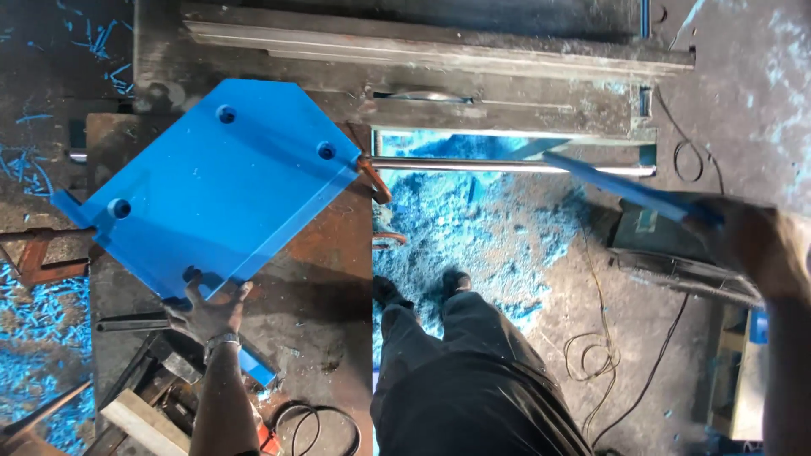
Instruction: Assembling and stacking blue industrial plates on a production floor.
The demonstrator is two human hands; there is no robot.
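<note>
My left hand [205, 308] grips the near edge of a large flat blue plastic plate [215, 186] with three round holes and angled corners. The plate lies tilted on a rusty metal workbench [317, 262]. My right hand [748, 241] is out at the right, blurred, shut on the end of a long thin blue strip [625, 187] that slants up to the left over the floor. A watch band shows on my left wrist.
A heavy steel machine frame [439, 59] runs along the top, with a shiny round bar [507, 165] below it. Blue shavings [473, 228] cover the floor around my feet. Cables [604, 338], a grey box [655, 228] and wooden and metal scraps [144, 405] lie around.
</note>
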